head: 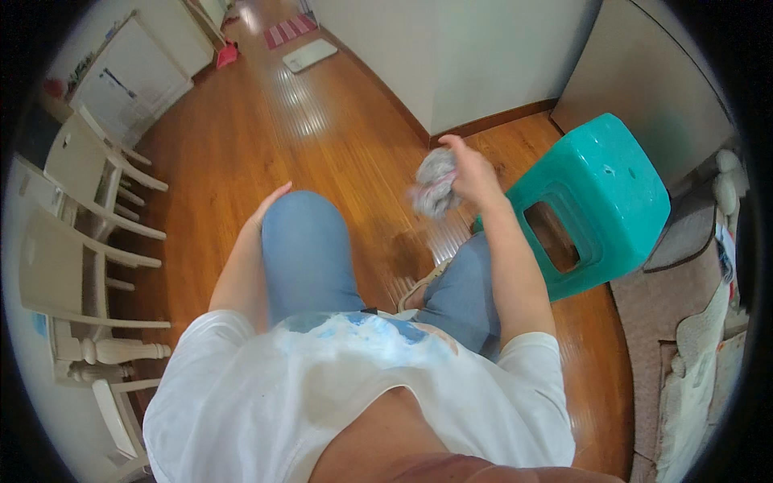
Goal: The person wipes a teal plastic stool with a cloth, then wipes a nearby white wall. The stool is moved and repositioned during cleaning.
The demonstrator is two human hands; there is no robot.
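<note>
My right hand [474, 175] holds a crumpled grey and white cloth [436, 183] with some pink in it, above the wooden floor [362, 139]. The cloth is a little blurred. Just right of that hand and forearm stands a green plastic stool [616, 193] with an opening in its side. My left hand [273, 199] lies against the outer side of my raised knee in blue trousers [308, 241]; most of the hand is hidden behind the knee, with only a finger edge showing, so its hold cannot be told.
White chairs [90, 157] line the left side. A wall corner [431, 108] with brown skirting juts in ahead. Farther off are a white scale-like board [310, 55], a striped mat [290, 30] and a red dustpan [227, 55]. At right are a large panel [646, 72] and a brown rug [652, 314].
</note>
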